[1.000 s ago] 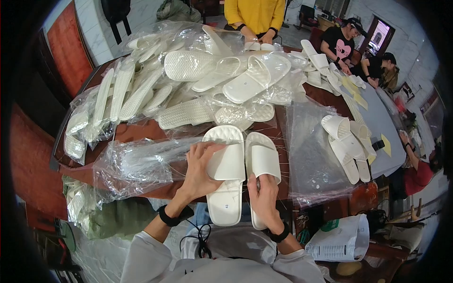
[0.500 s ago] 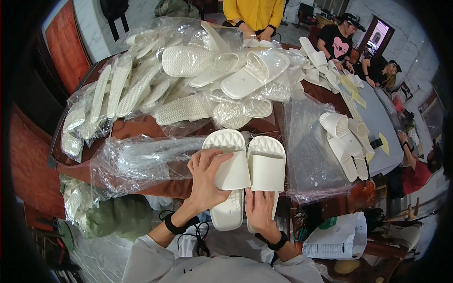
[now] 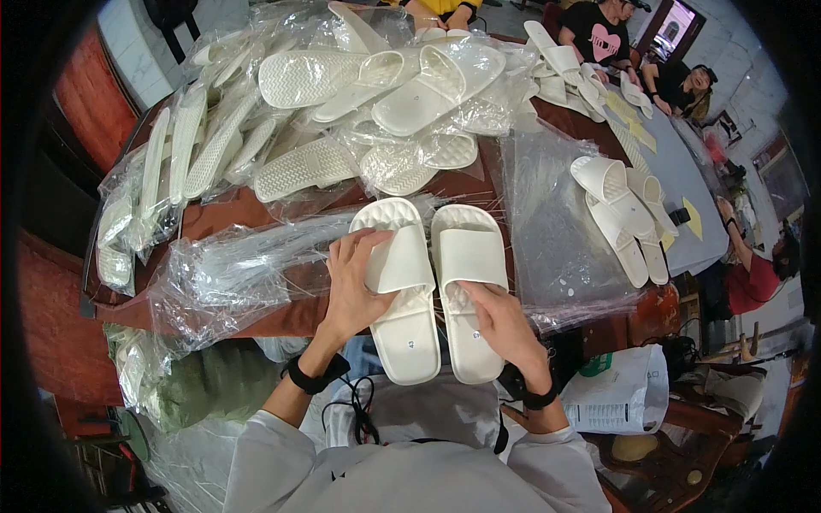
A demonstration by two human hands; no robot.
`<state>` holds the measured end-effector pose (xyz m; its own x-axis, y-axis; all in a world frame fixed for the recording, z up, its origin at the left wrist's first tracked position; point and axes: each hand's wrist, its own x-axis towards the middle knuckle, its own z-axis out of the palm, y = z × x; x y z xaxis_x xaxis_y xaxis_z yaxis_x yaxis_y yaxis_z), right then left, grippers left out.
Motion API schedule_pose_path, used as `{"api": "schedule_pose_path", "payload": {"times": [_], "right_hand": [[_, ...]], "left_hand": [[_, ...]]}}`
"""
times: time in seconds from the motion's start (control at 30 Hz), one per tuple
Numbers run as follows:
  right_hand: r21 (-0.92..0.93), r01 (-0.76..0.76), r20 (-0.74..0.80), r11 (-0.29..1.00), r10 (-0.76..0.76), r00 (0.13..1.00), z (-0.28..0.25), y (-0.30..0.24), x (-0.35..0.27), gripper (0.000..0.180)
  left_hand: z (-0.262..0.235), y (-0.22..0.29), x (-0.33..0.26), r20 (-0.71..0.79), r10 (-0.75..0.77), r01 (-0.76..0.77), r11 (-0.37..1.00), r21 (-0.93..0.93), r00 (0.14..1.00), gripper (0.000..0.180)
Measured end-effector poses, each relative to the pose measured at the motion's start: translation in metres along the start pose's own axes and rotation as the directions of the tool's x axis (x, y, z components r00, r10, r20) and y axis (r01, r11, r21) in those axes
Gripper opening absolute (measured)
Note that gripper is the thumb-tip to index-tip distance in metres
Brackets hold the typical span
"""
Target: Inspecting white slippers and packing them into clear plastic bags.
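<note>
Along the left rim of the brown table (image 3: 256,214), clear plastic bags (image 3: 175,158) hold white slippers standing on edge; I cannot count them through the film. Just in front lies a loose stack of empty clear bags (image 3: 239,274), crinkled and flat. Behind it, the big heap of bagged slippers (image 3: 376,94) covers the far half of the table, soles up and soles down, too tangled to number.

At the near edge two white slides sit side by side, touching, heels overhanging toward the person. The left hand (image 3: 355,286) curls around the strap of the left slide (image 3: 402,291), fingers wrapped over its outer side and thumb on top. The right hand (image 3: 505,321) lies mostly flat, fingers spread on the footbed of the right slide (image 3: 469,282), pressing rather than gripping.

Right of them an empty bag (image 3: 556,231) is spread out, and on its far corner rests another pair of slides (image 3: 624,214), two, overlapping, unbagged.
</note>
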<state>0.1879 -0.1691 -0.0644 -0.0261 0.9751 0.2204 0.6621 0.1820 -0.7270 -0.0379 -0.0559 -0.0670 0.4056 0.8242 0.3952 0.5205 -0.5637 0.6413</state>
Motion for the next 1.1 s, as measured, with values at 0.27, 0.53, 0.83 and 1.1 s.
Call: {"api": "schedule_pose_path", "payload": {"times": [0.27,0.53,0.83,1.1], "right_hand": [[0.015,0.040,0.042,0.999,-0.040,0.998,-0.018,0.000,-0.021,0.050],[-0.010,0.030,0.092,0.999,-0.029,0.995,-0.021,0.004,-0.034,0.053],[-0.042,-0.031,0.104,0.999,0.036,0.994,-0.015,0.004,-0.034,0.054],[-0.066,-0.018,-0.015,0.998,0.017,1.000,0.002,-0.005,-0.023,0.050]], "left_hand": [[0.003,-0.005,0.000,0.018,-0.020,0.020,1.000,0.009,1.000,0.067],[0.002,-0.005,0.001,0.013,-0.022,0.022,1.000,0.011,1.000,0.067],[0.003,-0.012,-0.001,0.046,-0.011,0.013,0.999,-0.038,0.999,0.071],[-0.007,-0.007,-0.003,0.105,0.014,-0.013,1.000,-0.011,0.994,0.078]]}}
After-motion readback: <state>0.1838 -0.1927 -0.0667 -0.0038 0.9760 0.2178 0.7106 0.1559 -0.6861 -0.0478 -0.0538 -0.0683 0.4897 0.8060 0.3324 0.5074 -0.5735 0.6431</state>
